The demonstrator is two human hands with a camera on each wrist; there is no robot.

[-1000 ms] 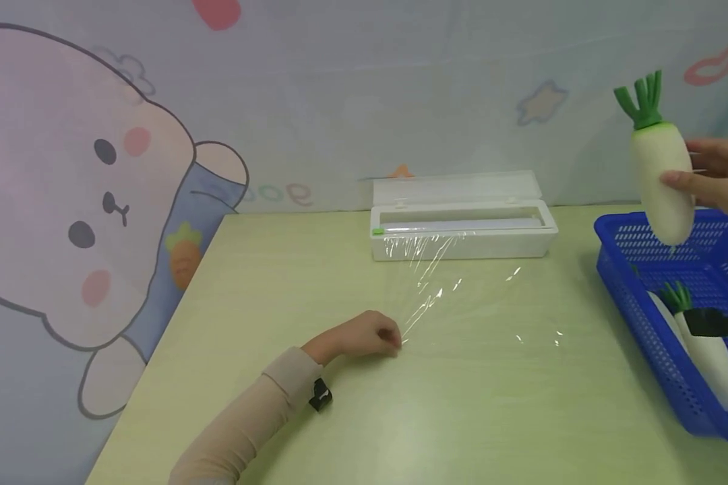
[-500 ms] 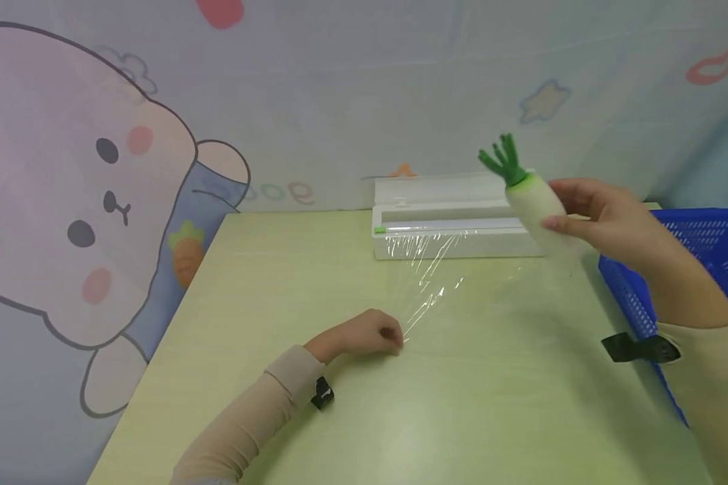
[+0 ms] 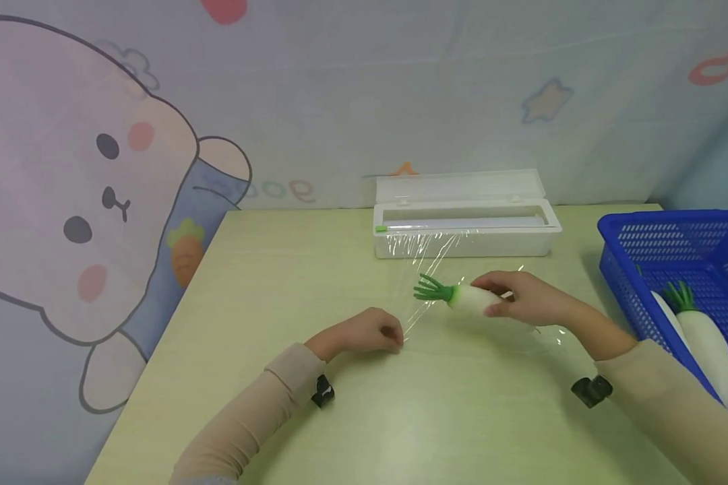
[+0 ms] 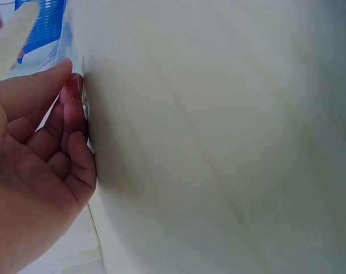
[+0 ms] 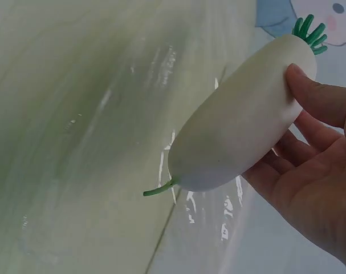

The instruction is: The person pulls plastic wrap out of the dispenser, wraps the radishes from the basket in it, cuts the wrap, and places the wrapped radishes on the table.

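Observation:
My left hand (image 3: 367, 331) pinches the near corner of a clear sheet of plastic wrap (image 3: 421, 312) between thumb and fingers, low at the tabletop. The wrap stretches back to a white dispenser box (image 3: 461, 244) whose lid stands up. Over the sheet, my right hand (image 3: 530, 298) grips a white radish (image 3: 472, 300) by its body, green leaves pointing left. In the right wrist view the radish (image 5: 241, 120) shows its thin green root tip, with the thumb on one side and fingers beneath. The left wrist view shows the pinching fingertips (image 4: 76, 85) against the table.
A blue plastic basket (image 3: 619, 269) stands at the right, with more white radishes (image 3: 710, 347) inside. The dispenser box sits at the table's back edge, before a cartoon-printed cloth (image 3: 315, 101). Bare light wood tabletop (image 3: 412, 417) lies in front of the hands.
My right hand has carried the radish from above the basket leftward and down over the plastic wrap, tipping it from upright to lying sideways. The left hand keeps its place.

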